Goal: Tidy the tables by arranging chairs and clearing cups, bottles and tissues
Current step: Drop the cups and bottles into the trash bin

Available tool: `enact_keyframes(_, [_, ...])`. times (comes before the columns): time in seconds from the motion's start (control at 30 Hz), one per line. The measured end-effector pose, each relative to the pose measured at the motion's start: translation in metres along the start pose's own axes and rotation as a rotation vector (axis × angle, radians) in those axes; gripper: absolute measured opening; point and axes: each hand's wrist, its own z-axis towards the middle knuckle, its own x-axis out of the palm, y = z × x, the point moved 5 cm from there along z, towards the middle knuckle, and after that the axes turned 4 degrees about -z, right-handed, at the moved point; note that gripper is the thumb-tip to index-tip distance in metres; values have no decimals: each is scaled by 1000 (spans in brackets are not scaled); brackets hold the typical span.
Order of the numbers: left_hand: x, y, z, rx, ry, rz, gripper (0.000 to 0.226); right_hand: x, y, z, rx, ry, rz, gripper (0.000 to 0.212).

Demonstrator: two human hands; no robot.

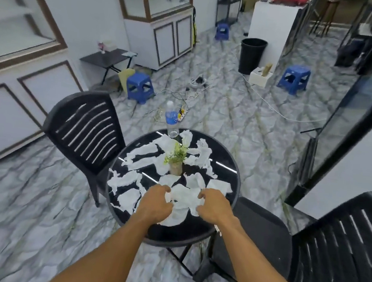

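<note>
1. A black slatted chair (85, 130) stands left of the round black glass table (229, 180), its back just beside the rim.
2. Torn white tissues (142, 154) lie scattered over most of the tabletop, ringing a small potted plant (176, 160) at the middle.
3. At the near edge, the left hand (154, 203) and the right hand (213, 207) sit slightly apart. Each has its fingers curled into the same bunched heap of tissues between them.
4. A clear water bottle (171, 117) with a blue label stands upright at the far rim, beyond the plant.
5. A second black chair (330, 248) stands near right, its seat against the table.
6. On the marble floor beyond lie tangled cables (192, 91), with 3 blue stools (140, 87) and a black bin (251, 56) farther off.
</note>
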Motion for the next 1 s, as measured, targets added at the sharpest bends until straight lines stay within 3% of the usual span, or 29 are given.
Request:
enact_keyframes(0.37, [-73,-7,131,-10,-106,-80,51,-81,63,147,-114,-71,-88,37])
enact_keyframes(0.63, [-113,5,266,58,-113,-213,60,-102,102,257,-33,-88,-88,40])
enact_keyframes(0.87, [-135,18,378,-15,-146,-403,101,-90,110,330,77,-53,-89,44])
enact_keyframes(1.0, [-120,10,411,12,-89,-441,103,-86,106,347,130,-55,-94,44])
